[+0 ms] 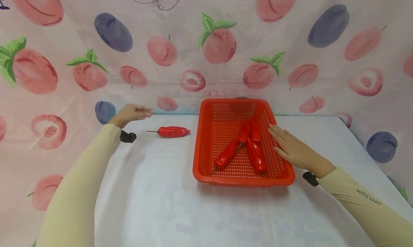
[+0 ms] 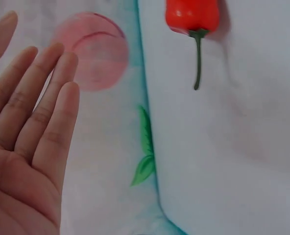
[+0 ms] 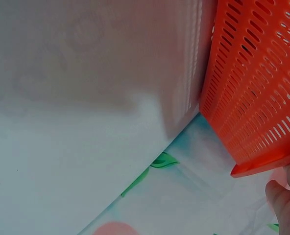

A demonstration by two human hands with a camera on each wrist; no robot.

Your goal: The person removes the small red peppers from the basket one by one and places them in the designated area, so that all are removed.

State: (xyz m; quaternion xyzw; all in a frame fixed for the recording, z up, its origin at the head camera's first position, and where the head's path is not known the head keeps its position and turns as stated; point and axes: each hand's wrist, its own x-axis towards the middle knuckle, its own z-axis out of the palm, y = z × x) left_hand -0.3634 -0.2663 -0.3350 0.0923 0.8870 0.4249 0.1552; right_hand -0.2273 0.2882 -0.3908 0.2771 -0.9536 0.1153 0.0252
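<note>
A red chili pepper (image 1: 173, 132) with a thin green stem lies on the white table, stem to the left. My left hand (image 1: 133, 113) is raised beyond its stem end, fingers straight and the palm bare in the left wrist view, holding nothing. Several more red peppers (image 1: 257, 157) lie in a red plastic basket (image 1: 201, 175). Over the basket's right rim, my right hand (image 1: 295, 149) extends with straight, slightly spread fingers. In the right wrist view, its fingertips (image 3: 279, 193) show right by the rim, outside the slotted wall.
The white table (image 1: 155, 204) spreads around the basket. Behind it hangs a cloth (image 1: 180, 24) printed with peaches and plums, which also shows along both sides. Each wrist carries a small black camera, the left camera (image 1: 128, 136) close to the tabletop.
</note>
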